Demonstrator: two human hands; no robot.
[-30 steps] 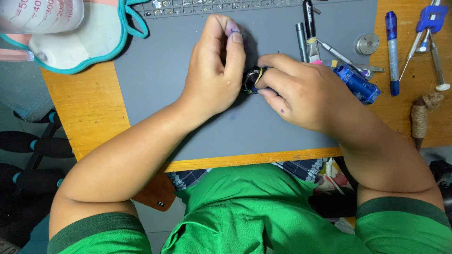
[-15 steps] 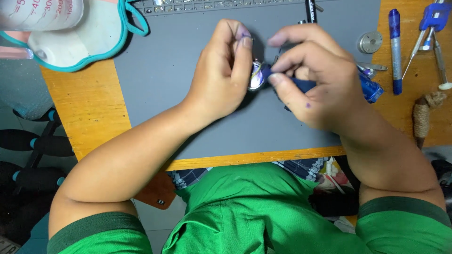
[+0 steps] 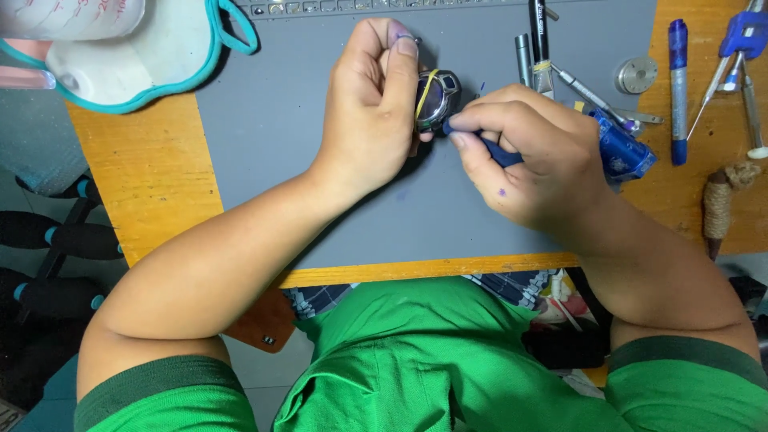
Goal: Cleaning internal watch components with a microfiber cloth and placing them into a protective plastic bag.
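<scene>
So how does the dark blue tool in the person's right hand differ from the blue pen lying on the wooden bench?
The dark blue tool is gripped in the right hand, mostly hidden, its tip at the small watch held by the left hand. The blue pen lies untouched and fully visible on bare wood, pointing up and down the picture. Both are slim and blue.

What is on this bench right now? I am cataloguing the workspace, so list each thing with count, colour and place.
watch case: one, dark with yellow band, held over the mat
tool: one, dark blue, tip at the watch case
mat: one, grey, on the table
table: one, orange wood
pen: one, blue, right of the mat
disc: one, silver, upper right
blue device: one, beside the right hand
tray: one, white with teal rim, upper left
left hand: grip on the watch case
right hand: grip on the tool
</scene>
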